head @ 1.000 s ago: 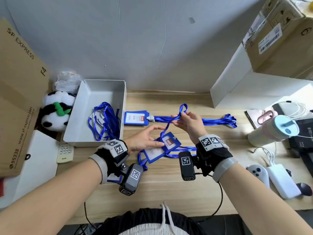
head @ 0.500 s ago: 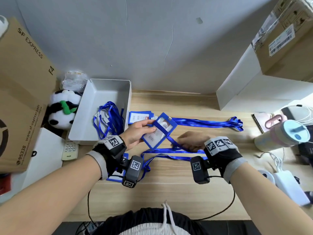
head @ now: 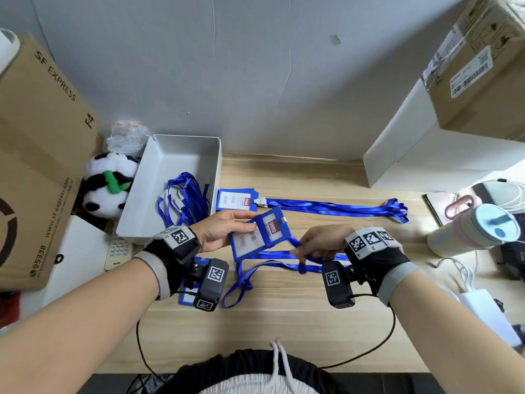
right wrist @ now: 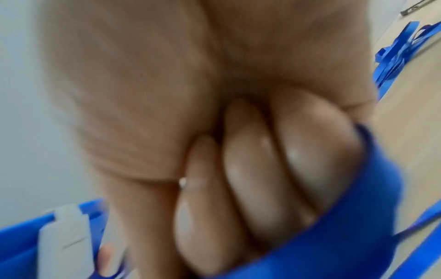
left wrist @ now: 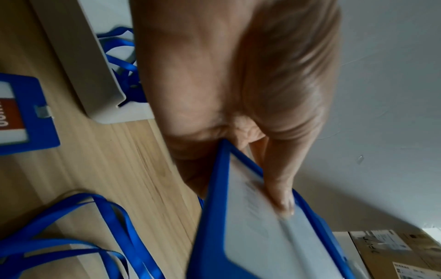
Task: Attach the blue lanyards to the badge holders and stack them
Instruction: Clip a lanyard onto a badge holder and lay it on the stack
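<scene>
The pale wood-grain tabletop (head: 284,314) carries everything, and the open grey rectangular plastic tray (head: 181,155) at its far left serves as the landmark. Only the head view shows the whole tray, with a tangle of loose blue ribbon lanyards (head: 184,200) lying inside it; the left wrist view catches just one tray corner. Just right of the tray lies the flat stack of blue-framed badge holders (head: 237,199), its long blue lanyards (head: 341,207) stretched further right across the tabletop. In front of the tray and to its right, the left hand (head: 220,233) holds a blue plastic badge holder with a clear window and red-labelled card (head: 260,237) tilted above the tabletop; the left wrist view shows what the head view hides, the thumb pressed on the window and fingers curled beneath the frame. Further right of the tray, the right hand (head: 324,242) looks merely closed from the head view, while the right wrist view shows its fingers (right wrist: 245,169) curled tightly round a blue ribbon lanyard strap (right wrist: 372,198), with the holder's grey clip (right wrist: 64,232) blurred beside the thumb. The strap's slack loops (head: 250,282) lie on the tabletop in front of the tray.
</scene>
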